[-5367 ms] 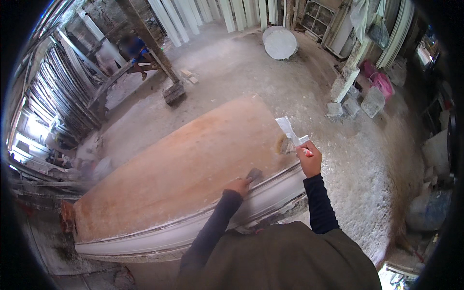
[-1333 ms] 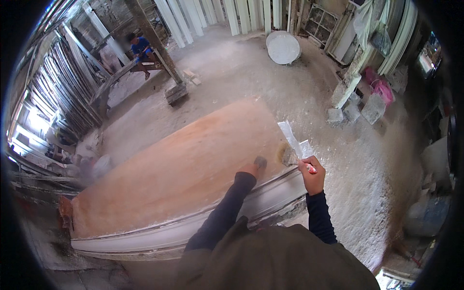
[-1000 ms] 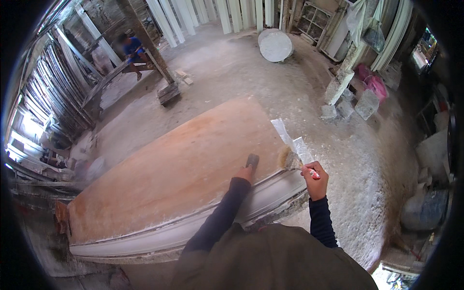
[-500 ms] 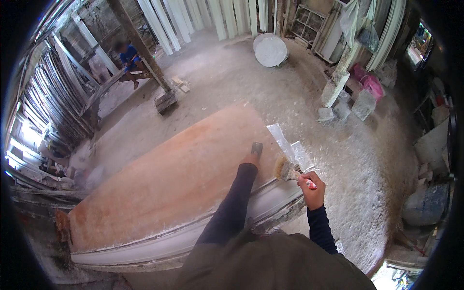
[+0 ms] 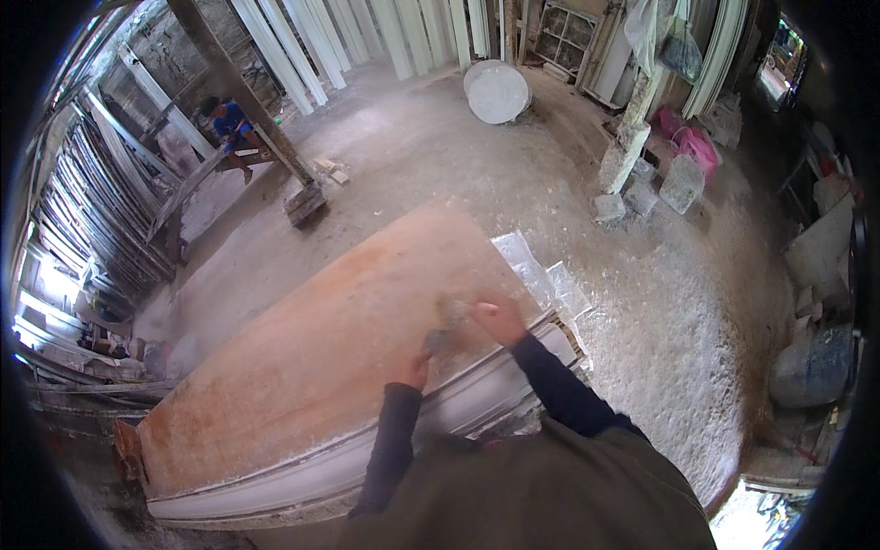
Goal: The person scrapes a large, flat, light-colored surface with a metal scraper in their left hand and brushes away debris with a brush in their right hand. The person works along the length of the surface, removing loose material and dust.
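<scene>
My right hand (image 5: 500,321) is closed round a paintbrush (image 5: 448,310), whose pale bristles are smeared by motion over the board. Close by, my left hand (image 5: 410,370) grips a small flat grey tool (image 5: 436,341); blur hides its exact kind. The brush and the grey tool are near each other, and I cannot tell whether they touch. Beneath both hands lies a long board (image 5: 302,367) with a dusty orange-brown top. A white profiled moulding (image 5: 348,451) runs along the board's near edge, below my forearms.
Silvery sheets (image 5: 541,270) lie by the board's right end. A wooden post (image 5: 240,87) stands at the back left, with a person in blue (image 5: 231,124) seated beyond it. Further back are a white drum (image 5: 500,96), pale leaning strips (image 5: 385,37) and stone blocks (image 5: 642,194).
My right hand has swung the brush leftward from the board's right edge to over its top. My left hand has drawn back toward me and left with the grey tool.
</scene>
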`<control>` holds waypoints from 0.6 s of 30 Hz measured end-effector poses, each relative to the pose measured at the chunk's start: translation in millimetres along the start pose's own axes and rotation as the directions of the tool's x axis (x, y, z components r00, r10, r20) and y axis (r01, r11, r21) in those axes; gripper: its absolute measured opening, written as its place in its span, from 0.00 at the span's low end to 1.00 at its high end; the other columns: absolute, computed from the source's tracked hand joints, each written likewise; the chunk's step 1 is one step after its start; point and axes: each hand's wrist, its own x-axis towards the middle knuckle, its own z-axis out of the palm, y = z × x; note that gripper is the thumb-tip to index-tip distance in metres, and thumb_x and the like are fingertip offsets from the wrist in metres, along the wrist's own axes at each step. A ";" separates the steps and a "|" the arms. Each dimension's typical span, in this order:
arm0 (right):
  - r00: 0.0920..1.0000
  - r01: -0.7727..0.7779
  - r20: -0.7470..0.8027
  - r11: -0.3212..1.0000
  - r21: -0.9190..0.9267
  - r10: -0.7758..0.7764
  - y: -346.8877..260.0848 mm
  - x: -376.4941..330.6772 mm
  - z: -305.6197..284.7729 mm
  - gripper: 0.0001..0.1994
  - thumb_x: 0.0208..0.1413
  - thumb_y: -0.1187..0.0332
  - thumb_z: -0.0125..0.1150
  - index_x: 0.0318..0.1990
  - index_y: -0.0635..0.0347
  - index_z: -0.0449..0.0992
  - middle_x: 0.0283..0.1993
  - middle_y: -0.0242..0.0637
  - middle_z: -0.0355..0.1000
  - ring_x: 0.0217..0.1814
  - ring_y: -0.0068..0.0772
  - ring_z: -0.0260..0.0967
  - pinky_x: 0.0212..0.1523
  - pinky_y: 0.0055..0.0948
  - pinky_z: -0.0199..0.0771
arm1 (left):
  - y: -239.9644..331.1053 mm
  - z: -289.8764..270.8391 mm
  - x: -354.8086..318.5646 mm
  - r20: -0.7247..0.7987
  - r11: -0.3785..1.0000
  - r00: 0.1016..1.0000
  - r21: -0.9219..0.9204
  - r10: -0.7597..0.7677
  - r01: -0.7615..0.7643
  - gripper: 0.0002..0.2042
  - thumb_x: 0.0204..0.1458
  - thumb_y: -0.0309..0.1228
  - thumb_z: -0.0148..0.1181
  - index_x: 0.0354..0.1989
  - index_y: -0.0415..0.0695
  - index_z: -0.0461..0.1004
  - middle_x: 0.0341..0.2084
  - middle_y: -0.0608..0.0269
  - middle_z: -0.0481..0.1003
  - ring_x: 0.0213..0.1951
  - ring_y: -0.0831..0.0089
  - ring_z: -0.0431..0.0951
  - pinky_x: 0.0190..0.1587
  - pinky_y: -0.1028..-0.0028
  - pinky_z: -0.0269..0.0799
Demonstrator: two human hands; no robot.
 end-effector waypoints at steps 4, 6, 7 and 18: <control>0.993 -0.013 0.112 0.998 -0.061 0.020 52.7 52.5 34.9 0.06 0.45 0.67 0.58 0.28 0.59 0.72 0.21 0.30 0.68 0.23 0.16 0.62 0.23 0.21 0.64 | -17.2 -33.1 -31.7 0.026 0.979 0.988 0.146 -0.150 0.145 0.16 0.51 0.36 0.46 0.47 0.48 0.71 0.40 0.48 0.72 0.46 0.57 0.71 0.49 0.64 0.64; 0.983 -0.146 0.117 0.989 0.009 0.144 58.3 83.0 -0.7 0.04 0.46 0.67 0.57 0.27 0.57 0.72 0.21 0.27 0.69 0.20 0.17 0.64 0.20 0.20 0.65 | 1.2 -51.6 -54.0 0.015 0.981 0.983 0.063 -0.183 0.182 0.17 0.50 0.35 0.48 0.48 0.46 0.69 0.41 0.50 0.72 0.46 0.60 0.71 0.50 0.66 0.63; 0.942 -0.258 0.223 0.966 0.008 0.250 48.2 95.1 -31.7 0.03 0.46 0.68 0.58 0.27 0.56 0.72 0.21 0.29 0.69 0.20 0.18 0.66 0.19 0.21 0.68 | -3.7 -57.5 -67.7 -0.024 0.986 0.985 -0.009 -0.169 0.168 0.17 0.50 0.35 0.48 0.49 0.46 0.69 0.41 0.50 0.73 0.47 0.61 0.71 0.50 0.67 0.63; 0.924 -0.143 0.324 0.969 -0.200 0.203 -41.3 26.9 -81.7 0.06 0.44 0.69 0.61 0.29 0.59 0.74 0.28 0.29 0.70 0.31 0.18 0.65 0.32 0.23 0.67 | 25.7 -58.7 -117.2 -0.074 0.972 0.973 -0.101 -0.219 0.211 0.20 0.45 0.35 0.57 0.48 0.43 0.69 0.37 0.56 0.74 0.40 0.70 0.74 0.44 0.73 0.67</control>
